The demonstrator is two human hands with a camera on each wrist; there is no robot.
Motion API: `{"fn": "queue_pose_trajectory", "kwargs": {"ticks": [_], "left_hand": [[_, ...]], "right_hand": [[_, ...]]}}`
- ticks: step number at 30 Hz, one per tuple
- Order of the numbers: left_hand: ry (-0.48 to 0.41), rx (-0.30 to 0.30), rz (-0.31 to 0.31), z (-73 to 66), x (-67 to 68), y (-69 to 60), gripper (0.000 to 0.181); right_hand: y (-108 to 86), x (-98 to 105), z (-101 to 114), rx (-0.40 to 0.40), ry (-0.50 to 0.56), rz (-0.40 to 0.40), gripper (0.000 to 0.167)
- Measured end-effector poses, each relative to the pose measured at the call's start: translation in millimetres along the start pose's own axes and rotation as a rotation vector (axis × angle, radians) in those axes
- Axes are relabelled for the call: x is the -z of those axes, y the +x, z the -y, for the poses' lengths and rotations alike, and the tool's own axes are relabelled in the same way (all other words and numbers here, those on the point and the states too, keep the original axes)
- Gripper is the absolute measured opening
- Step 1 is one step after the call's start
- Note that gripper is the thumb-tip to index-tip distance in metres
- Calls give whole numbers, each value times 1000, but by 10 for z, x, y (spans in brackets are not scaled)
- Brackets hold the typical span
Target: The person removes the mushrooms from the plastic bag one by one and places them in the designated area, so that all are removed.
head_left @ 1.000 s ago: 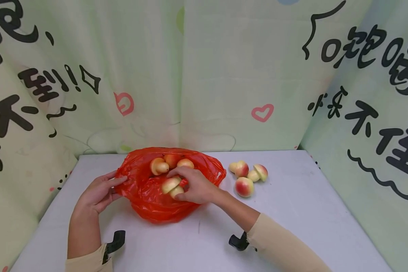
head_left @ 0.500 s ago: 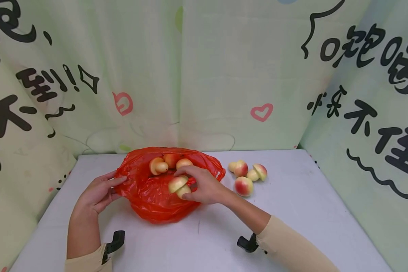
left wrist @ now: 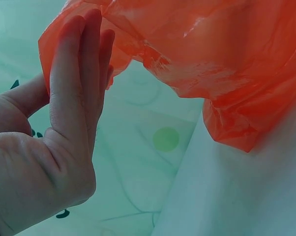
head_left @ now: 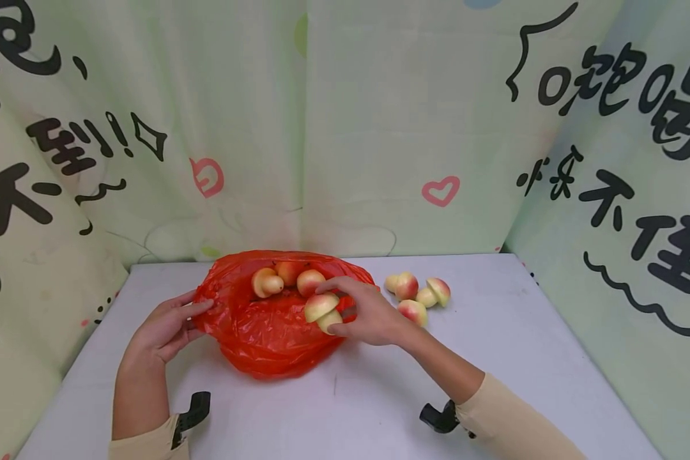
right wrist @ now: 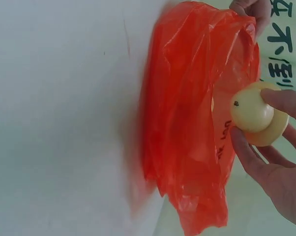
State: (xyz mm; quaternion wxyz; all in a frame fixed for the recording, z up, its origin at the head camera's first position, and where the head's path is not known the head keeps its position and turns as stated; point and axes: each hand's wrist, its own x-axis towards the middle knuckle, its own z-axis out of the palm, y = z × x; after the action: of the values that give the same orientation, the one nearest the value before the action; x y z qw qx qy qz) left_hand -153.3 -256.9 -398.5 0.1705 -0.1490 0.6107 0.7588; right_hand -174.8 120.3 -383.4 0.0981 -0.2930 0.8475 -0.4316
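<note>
A red plastic bag (head_left: 276, 338) lies spread open on the table, with several mushroom-shaped, pink-and-cream pieces (head_left: 267, 282) inside near its back. The left hand (head_left: 169, 326) pinches the bag's left rim between thumb and fingers; in the left wrist view the fingers (left wrist: 69, 88) are nearly straight against the red plastic (left wrist: 226, 54). At the bag's right side, the right hand (head_left: 370, 313) grips one mushroom-shaped piece (head_left: 322, 309) by thumb and fingertips. That piece (right wrist: 251, 110) appears above the bag's opening in the right wrist view, held by the right hand (right wrist: 281, 172).
Three similar pieces (head_left: 401, 285) sit together on the white tabletop (head_left: 494, 358), right of the bag, one partly behind the right forearm. A pale green curtain (head_left: 379, 128) with black characters and pink hearts stands behind and beside the table.
The right hand, holding its piece, has moved rightward from the middle of the bag to its right side. The left hand has stayed at the left rim.
</note>
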Motion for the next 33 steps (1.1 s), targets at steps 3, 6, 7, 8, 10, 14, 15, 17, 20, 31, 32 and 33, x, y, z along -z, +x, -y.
{"fn": "queue_pose_trajectory", "kwargs": {"ticks": [3, 6, 7, 8, 10, 14, 15, 17, 20, 31, 32, 33], "left_hand": [[-5, 3, 3, 1, -2, 0, 84], [-7, 4, 3, 4, -2, 0, 84], [-6, 4, 3, 4, -2, 0, 84], [-6, 4, 3, 5, -2, 0, 84], [-11, 5, 5, 7, 0, 1, 84], [-20, 6, 13, 9, 4, 2, 84], [-22, 7, 14, 9, 6, 2, 84], [-21, 7, 15, 9, 7, 2, 84], [-17, 8, 17, 9, 8, 1, 84], [-14, 10, 13, -1, -1, -10, 83], [-13, 10, 13, -2, -1, -10, 83], [-14, 11, 14, -5, -2, -11, 82]], "right_hand": [[-52, 44, -32, -12, 28, -16, 55], [-96, 83, -61, -17, 29, -36, 54], [-110, 95, -68, -17, 25, -42, 54], [-125, 108, -75, -21, 25, -46, 54], [-155, 131, -84, -26, 21, -60, 55], [-229, 177, -98, -37, 48, -79, 56], [-245, 188, -105, -37, 52, -84, 57], [-279, 211, -124, -35, 63, -94, 57], [-325, 247, -161, -26, 79, -110, 57], [-522, 414, -305, -33, 101, -164, 55], [-541, 429, -319, -36, 111, -168, 54], [-560, 443, -336, -37, 123, -171, 54]]}}
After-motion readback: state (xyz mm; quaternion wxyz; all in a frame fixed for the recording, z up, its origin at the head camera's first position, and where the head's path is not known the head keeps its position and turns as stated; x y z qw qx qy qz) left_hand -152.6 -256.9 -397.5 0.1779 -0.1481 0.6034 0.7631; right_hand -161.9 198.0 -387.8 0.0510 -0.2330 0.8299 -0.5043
